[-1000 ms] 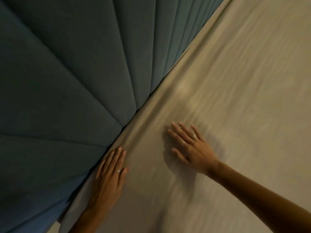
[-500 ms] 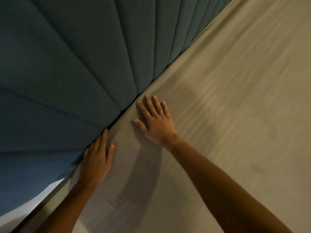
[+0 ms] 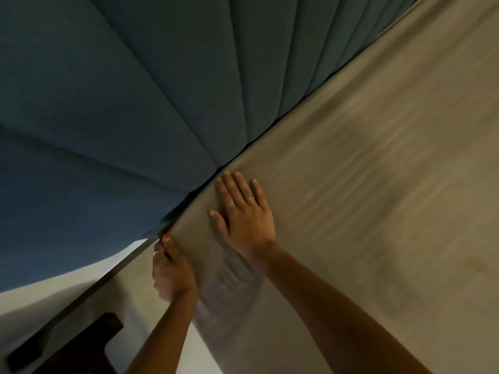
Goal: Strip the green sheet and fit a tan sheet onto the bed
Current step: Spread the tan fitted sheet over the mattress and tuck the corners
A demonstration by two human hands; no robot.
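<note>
The right hand lies flat on the tan sheet, its fingers straight and close together, their tips pointing toward 12 o'clock and reaching almost to the seam where the sheet meets the blue-green padded headboard. 2 rings show on this hand. At 7 o'clock from it, the left hand sits at the corner of the bed with its fingers curled over the sheet's edge, gripping the cloth where it turns down; 1 ring and a painted nail are visible. Half a second earlier this left hand lay flat with straight fingers along the headboard seam; now it has slid back toward 7 o'clock and closed on the edge. The right hand has kept its flat press near the seam, though 1 second ago it was farther out on the open sheet. The tan sheet covers the mattress from the hands out to 3 o'clock and up to 1 o'clock, smooth near the seam, blurred elsewhere. The headboard's ribbed panels fan across 9 to 12 o'clock. At 8 o'clock a pale wall or floor shows, and near the bottom corner at 7 o'clock a piece of dark wooden furniture, which is newly in view.
</note>
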